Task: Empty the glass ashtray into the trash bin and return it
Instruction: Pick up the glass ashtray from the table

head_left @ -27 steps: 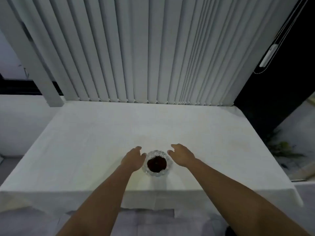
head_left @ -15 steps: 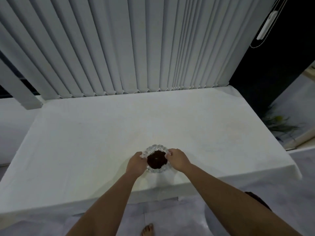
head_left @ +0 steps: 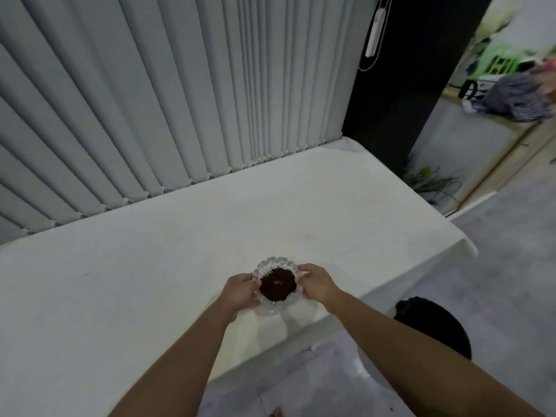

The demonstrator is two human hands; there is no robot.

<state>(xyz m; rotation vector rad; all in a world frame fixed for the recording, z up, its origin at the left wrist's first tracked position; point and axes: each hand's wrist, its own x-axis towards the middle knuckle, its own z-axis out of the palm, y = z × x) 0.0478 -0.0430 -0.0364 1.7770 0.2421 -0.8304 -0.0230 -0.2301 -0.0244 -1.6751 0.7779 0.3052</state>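
A round cut-glass ashtray [head_left: 272,265] with a heap of dark brown ash in its bowl is near the front edge of the white table [head_left: 150,266]. My left hand [head_left: 240,291] grips its left rim and my right hand [head_left: 316,282] grips its right rim. Whether it rests on the cloth or is lifted a little, I cannot tell. A black trash bin [head_left: 436,329] stands on the floor to the right, under my right forearm, which hides part of it.
Grey vertical blinds [head_left: 180,100] hang along the table's far edge. A dark wall panel [head_left: 406,85] stands at the back right, a small plant [head_left: 430,182] at its foot. Grey tiled floor [head_left: 496,266] stretches right of the table. Clothes lie on a ledge [head_left: 511,97] far right.
Both hands closed in from beside the ashtray and took hold of its rim. The view has swung to the right, bringing the black bin and the room at the right into sight.
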